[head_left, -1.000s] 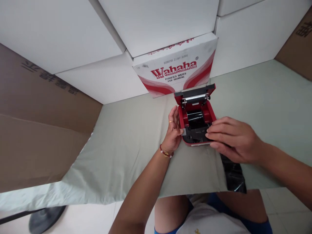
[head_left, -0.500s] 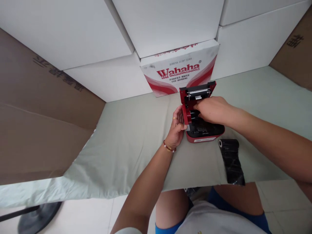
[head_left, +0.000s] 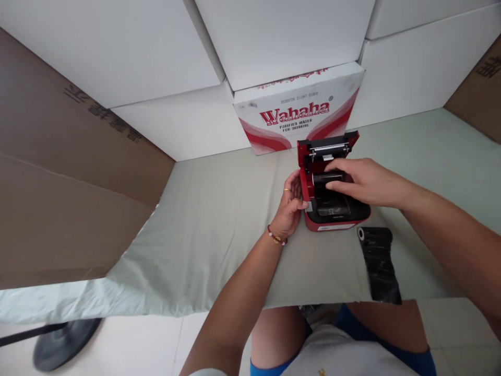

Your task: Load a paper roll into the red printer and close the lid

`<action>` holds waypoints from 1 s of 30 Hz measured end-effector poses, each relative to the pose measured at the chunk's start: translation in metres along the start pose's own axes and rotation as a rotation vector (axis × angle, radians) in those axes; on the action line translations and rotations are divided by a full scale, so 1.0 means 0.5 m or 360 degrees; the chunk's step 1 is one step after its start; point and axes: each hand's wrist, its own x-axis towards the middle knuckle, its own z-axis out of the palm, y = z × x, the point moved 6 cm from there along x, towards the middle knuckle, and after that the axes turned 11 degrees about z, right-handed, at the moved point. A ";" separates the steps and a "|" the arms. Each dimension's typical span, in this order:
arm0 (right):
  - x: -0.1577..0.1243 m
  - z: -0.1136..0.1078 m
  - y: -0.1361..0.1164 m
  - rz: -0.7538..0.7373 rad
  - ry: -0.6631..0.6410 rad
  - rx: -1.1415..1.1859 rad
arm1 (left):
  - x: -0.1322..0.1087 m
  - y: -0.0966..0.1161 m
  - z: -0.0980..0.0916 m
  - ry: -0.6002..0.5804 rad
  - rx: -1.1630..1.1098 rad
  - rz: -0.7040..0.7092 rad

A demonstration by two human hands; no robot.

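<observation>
A red and black label printer (head_left: 337, 225) stands on the cloth with its lid (head_left: 327, 146) raised. My left hand (head_left: 291, 206) grips the printer's left side, thumb at the front corner and fingers along the outer wall. Over the open compartment, my right hand (head_left: 366, 180) has its thumb and fingers on either side of a black ribbon roll (head_left: 320, 178), which lies crosswise below the lid. Dark film is visible in front of that roll. Another black ribbon roll (head_left: 379, 237) rests to the printer's right, its loose film trailing to the table's front edge.
Behind the printer stands a white and red water carton (head_left: 301, 120) against stacked white boxes (head_left: 282, 42). Brown cartons flank the table at left (head_left: 78, 183) and right (head_left: 483, 104). A pale green cloth (head_left: 219, 219) covers the table. A black round base (head_left: 66, 344) stands on the floor.
My right hand's thumb and fingers have spread apart, and the black roll now shows between them. My left hand stays on the printer. The whole view has shifted slightly.
</observation>
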 end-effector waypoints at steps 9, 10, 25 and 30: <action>-0.170 -0.102 0.247 0.0421 0.0264 0.0901 | 0.005 -0.005 -0.004 -0.0016 -0.0010 0.0011; -0.178 -0.091 0.279 0.0460 0.0147 0.0802 | 0.005 -0.004 -0.004 -0.0009 -0.0020 0.0008; -0.248 0.088 0.182 -0.0111 0.0103 -0.0003 | 0.001 0.000 -0.006 -0.0016 0.0034 0.0014; -0.262 -0.027 0.130 -0.0292 -0.0006 0.0239 | 0.000 0.000 -0.006 -0.0019 0.0050 0.0046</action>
